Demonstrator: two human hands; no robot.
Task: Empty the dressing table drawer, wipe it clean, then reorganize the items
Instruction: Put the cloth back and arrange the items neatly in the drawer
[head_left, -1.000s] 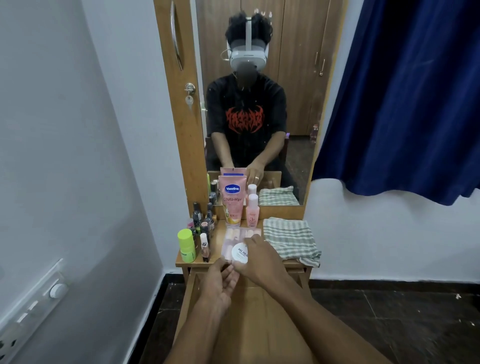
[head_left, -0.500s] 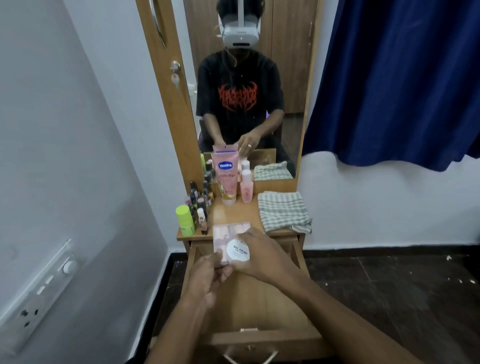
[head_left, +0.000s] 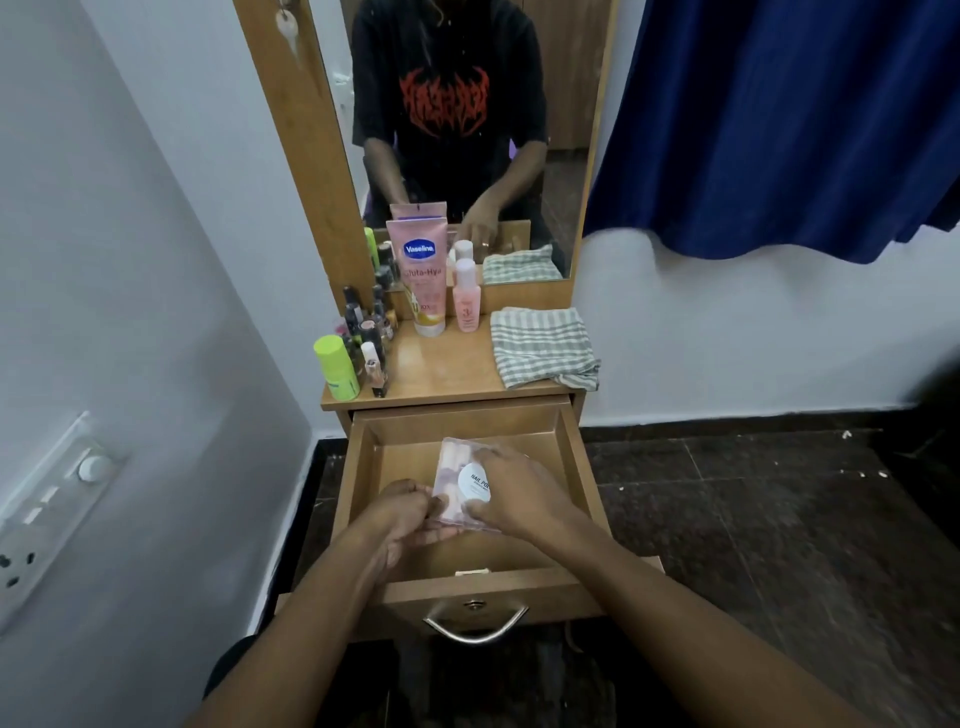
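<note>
The wooden drawer of the dressing table stands pulled out, its floor bare apart from what I hold. Over its middle, both hands grip a clear flat packet of pale pink pieces with a round white nail polish remover tub on top. My left hand pinches the packet's near left edge. My right hand holds the tub and the packet's right side. On the tabletop stand a pink Vaseline tube, a small pink bottle, a green bottle and several small dark bottles.
A folded green-checked cloth lies at the tabletop's right. A mirror rises behind the table. A white wall with a switchboard is close on the left, a blue curtain hangs at the right. The drawer's metal handle faces me.
Both hands carried the packet and tub off the tabletop's front and down into the open drawer. My view tilted downward, showing the whole drawer.
</note>
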